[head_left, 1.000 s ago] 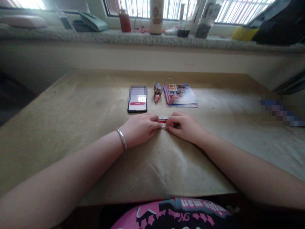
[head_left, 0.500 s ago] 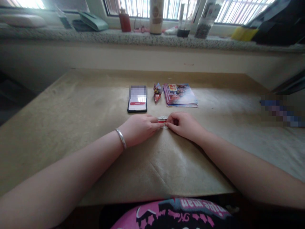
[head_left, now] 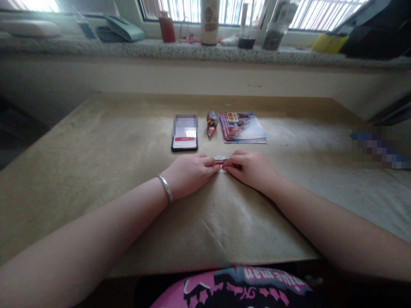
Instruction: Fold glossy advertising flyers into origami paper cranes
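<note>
A small folded piece of paper (head_left: 220,158), white with a red strip, lies on the table between my two hands. My left hand (head_left: 194,173) grips its left side, fingers together and pressed down; a silver bangle circles that wrist. On the paper's right side, my right hand (head_left: 248,167) pinches with thumb and fingertips. The fingers cover most of the paper, so its full shape is hidden. Just beyond it stands a small folded paper figure (head_left: 211,124) with a red, pointed end.
A phone (head_left: 185,143) with a lit screen lies behind my left hand. A stack of printed paper sheets (head_left: 245,128) sits behind my right hand. Several bottles, including a red one (head_left: 167,28), stand on the granite windowsill (head_left: 180,50). A blurred bluish item (head_left: 379,147) lies far right.
My right fingers have closed in slightly along the paper toward my left hand, and the gap under the curled finger has narrowed. My left hand has barely moved.
</note>
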A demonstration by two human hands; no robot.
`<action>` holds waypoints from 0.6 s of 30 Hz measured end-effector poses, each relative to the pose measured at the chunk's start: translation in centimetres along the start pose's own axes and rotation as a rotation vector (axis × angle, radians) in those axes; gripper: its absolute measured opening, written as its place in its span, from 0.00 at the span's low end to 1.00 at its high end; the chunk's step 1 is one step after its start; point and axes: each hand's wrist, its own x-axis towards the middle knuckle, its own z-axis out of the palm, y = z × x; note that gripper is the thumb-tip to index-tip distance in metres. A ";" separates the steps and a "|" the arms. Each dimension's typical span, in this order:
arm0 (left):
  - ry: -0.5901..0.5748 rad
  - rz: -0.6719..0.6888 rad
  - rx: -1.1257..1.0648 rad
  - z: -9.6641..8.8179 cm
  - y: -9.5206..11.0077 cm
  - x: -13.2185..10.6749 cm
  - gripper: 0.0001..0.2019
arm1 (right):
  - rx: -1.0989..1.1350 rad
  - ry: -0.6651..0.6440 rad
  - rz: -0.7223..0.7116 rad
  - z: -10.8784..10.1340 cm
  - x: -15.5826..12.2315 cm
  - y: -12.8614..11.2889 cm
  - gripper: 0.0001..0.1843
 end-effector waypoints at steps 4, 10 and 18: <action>-0.014 -0.005 -0.028 -0.1 0.1 0.1 0.13 | -0.055 -0.016 -0.022 0.0 0.0 -0.1 0.12; -0.023 -0.026 -0.039 -0.2 0.3 0.2 0.12 | -0.062 -0.014 -0.046 0.2 0.0 0.1 0.11; -0.022 -0.049 -0.032 0.0 0.6 0.2 0.12 | -0.123 -0.017 -0.162 -0.1 -0.5 0.3 0.15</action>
